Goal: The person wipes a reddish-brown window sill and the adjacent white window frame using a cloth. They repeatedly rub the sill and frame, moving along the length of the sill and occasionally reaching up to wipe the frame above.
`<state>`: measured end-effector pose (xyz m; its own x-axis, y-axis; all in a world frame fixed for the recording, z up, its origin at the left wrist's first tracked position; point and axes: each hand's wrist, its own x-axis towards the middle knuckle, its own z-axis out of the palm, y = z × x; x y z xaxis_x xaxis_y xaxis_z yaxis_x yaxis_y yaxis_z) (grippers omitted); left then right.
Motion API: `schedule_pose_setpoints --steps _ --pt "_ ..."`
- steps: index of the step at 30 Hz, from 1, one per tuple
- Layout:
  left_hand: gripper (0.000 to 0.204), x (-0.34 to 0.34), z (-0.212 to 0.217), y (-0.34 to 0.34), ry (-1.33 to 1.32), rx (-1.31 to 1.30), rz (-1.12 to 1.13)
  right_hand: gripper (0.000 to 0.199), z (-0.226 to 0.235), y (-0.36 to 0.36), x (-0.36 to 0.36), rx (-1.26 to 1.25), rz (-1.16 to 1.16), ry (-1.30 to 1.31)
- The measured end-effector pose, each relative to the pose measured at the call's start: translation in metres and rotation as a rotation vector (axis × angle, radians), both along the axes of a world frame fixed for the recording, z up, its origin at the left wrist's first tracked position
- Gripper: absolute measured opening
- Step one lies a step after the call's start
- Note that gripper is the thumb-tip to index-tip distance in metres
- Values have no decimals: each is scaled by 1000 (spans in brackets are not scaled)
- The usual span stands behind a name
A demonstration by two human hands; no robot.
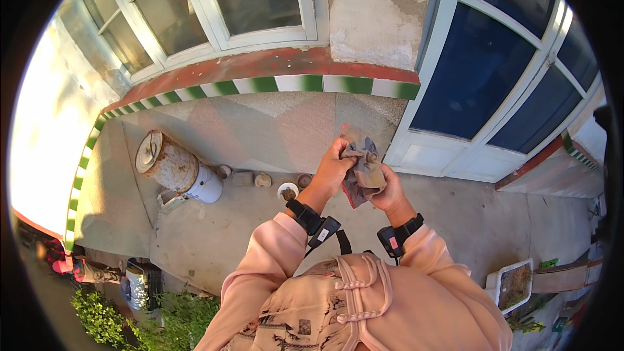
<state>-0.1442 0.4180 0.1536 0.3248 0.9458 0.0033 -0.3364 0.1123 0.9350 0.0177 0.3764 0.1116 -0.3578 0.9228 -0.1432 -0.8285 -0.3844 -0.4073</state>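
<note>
A crumpled grey-brown cloth (365, 170) with a reddish edge is bunched up between my two hands, held out in front of me. My left hand (333, 170) grips its left side, thumb pressed on the folds. On the lower right, my right hand (391, 194) has its fingers closed round the cloth, partly hidden by it. Both wrists carry black straps with small box-shaped devices. Beyond the cloth stands a low wall (286, 123) with a green-and-white tiled edge.
A rusty drum (166, 159) sits on a white bucket (205, 185) at the left. Small pots and stones, including a white pot (287, 191), line the wall's foot. Blue-paned doors (474, 71) stand at right, a white planter (510, 286) lower right. A person (84, 268) is at far left.
</note>
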Motion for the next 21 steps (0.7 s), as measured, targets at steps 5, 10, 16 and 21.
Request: schedule_pose_setpoints --steps 5,10,16,21 --pt "31 -27 11 55 160 -16 30 31 14 69 -1 -33 -81 -174" --pt "32 -22 31 125 260 135 -58 32 51 117 23 188 -440 -356" --pt "24 -43 37 194 395 249 120 34 71 151 83 496 -1121 -1117" --pt "16 -86 31 229 270 304 306 37 43 199 115 813 -1446 -2014"
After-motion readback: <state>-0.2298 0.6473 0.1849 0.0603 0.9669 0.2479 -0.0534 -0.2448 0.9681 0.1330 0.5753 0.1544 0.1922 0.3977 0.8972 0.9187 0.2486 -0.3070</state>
